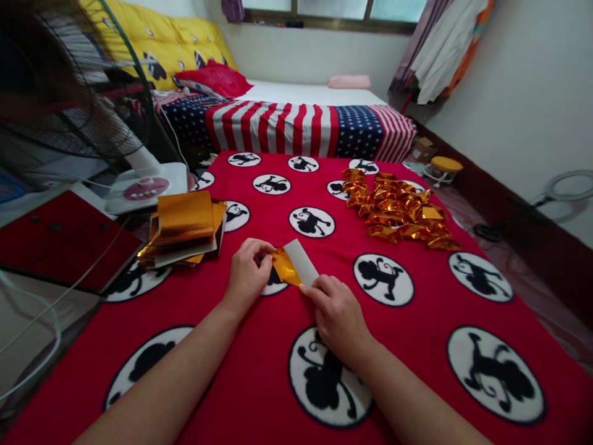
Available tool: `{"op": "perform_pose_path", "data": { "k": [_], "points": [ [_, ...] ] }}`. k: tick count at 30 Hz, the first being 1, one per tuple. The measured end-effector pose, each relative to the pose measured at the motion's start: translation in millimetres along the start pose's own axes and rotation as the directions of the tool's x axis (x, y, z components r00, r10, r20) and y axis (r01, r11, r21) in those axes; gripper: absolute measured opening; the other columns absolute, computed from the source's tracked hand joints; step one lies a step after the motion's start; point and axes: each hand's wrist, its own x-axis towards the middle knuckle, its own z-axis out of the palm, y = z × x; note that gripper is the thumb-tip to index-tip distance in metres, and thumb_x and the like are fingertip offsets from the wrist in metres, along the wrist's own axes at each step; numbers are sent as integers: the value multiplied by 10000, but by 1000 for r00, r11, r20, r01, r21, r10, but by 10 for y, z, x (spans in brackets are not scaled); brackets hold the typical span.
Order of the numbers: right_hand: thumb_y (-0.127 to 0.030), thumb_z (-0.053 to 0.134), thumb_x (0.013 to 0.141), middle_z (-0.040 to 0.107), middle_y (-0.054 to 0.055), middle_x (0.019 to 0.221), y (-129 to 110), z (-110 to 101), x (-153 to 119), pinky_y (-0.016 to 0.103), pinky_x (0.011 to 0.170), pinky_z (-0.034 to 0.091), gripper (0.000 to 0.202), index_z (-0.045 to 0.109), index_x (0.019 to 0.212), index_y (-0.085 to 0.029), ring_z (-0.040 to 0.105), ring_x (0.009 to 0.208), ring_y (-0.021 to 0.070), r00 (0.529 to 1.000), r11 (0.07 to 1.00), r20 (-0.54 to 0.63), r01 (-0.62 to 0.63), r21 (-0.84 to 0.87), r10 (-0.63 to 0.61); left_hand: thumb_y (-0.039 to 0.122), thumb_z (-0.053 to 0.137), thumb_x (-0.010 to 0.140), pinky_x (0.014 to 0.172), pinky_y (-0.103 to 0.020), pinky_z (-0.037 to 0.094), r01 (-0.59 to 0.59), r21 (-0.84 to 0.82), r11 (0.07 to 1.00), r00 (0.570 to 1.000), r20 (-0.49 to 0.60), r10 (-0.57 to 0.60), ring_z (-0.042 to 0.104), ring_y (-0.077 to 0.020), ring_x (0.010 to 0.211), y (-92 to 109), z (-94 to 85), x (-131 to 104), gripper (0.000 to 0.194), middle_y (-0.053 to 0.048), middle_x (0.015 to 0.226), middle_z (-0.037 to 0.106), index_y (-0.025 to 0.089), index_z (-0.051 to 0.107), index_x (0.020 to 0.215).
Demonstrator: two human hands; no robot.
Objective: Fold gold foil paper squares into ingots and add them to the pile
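Observation:
A sheet of gold foil paper (300, 266), partly folded, lies between my hands over the red cloth; one strip shows its pale grey back, the other its shiny gold face. My left hand (249, 267) pinches the sheet's left end between thumb and fingers. At the lower right end, my right hand (334, 309) is closed on the paper's edge. A stack of gold foil sheets (185, 216) sits to the left, its edges uneven. Several folded gold foil pieces (393, 207) are gathered in rows at the far right of the cloth.
Red cloth (273, 213) with monkey prints covers the surface under my hands. An electric fan (146, 179) stands at the left, beside a dark red panel (60, 238) and loose cables. Beyond is a bed with a striped, starred cover (296, 127). A yellow-topped stool (446, 164) stands back right.

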Motion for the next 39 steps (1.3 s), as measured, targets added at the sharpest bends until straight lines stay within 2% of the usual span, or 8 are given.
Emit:
{"op": "perform_pose_path", "data": {
  "k": [3, 7, 14, 18, 22, 28, 34, 39],
  "points": [
    [22, 451, 827, 578, 76, 965, 1, 0, -8, 332, 800, 399, 442, 648, 1167, -180, 484, 882, 205, 1000, 1000, -1, -17, 22, 17, 361, 561, 851, 584, -269, 399, 85, 165, 983, 996, -18, -83, 584, -157, 612, 29, -31, -31, 177, 0, 671, 631, 207, 637, 894],
    [12, 449, 825, 580, 85, 972, -3, 8, -12, 341, 814, 408, 454, 631, 1202, -163, 491, 893, 212, 999, 999, 10, -39, 30, 39, 516, 613, 811, 540, -268, 338, 53, 241, 969, 988, 130, -86, 586, -162, 567, 93, -40, -80, 330, 28, 606, 640, 252, 648, 1007],
    [0, 453, 812, 576, 81, 940, 20, 15, 9, 354, 786, 434, 462, 629, 1199, -182, 516, 883, 221, 999, 997, 8, -33, 68, 33, 340, 692, 759, 557, -236, 374, 23, 81, 996, 977, 210, -40, 561, -119, 577, 111, 69, -102, 357, 29, 775, 693, 256, 627, 1100],
    [29, 458, 767, 544, 94, 1105, 59, 21, 6, 358, 872, 471, 536, 591, 1228, -211, 535, 1014, 223, 986, 965, -147, -36, 258, 76, 289, 667, 769, 538, -219, 373, 69, -16, 997, 973, 221, -64, 543, -104, 561, 46, 70, -41, 217, 27, 719, 672, 221, 668, 975],
    [48, 469, 740, 471, 89, 1281, 83, 11, 20, 407, 1015, 433, 575, 590, 1215, -255, 483, 1187, 239, 961, 941, -239, -51, 334, 137, 294, 668, 745, 545, -214, 406, 161, -203, 966, 932, 354, -81, 574, -117, 588, -39, -6, 82, 164, -6, 705, 681, 176, 700, 855],
    [40, 448, 794, 485, 78, 1280, 91, 24, 65, 390, 948, 490, 502, 646, 1138, -266, 560, 1087, 215, 970, 928, -210, -39, 370, 125, 302, 673, 723, 588, -243, 461, 251, -279, 927, 872, 481, -91, 626, -151, 634, -85, -65, 163, 200, -53, 770, 724, 142, 712, 836],
    [-30, 509, 865, 538, 73, 1163, 125, 67, 97, 334, 833, 528, 323, 709, 1001, -244, 598, 953, 184, 964, 910, -236, -14, 414, 122, 295, 665, 777, 532, -228, 367, 71, -70, 995, 913, 406, -37, 519, -112, 552, -56, -34, 107, 143, 5, 672, 655, 194, 731, 854],
    [-17, 505, 863, 550, 71, 1088, 133, 80, 99, 322, 810, 524, 313, 722, 938, -230, 587, 945, 185, 961, 919, -254, -1, 395, 110, 241, 723, 760, 619, -235, 378, -119, 38, 992, 968, 228, 107, 515, -99, 657, 55, 30, 4, 54, -2, 875, 630, 197, 696, 773]
  ]
}}
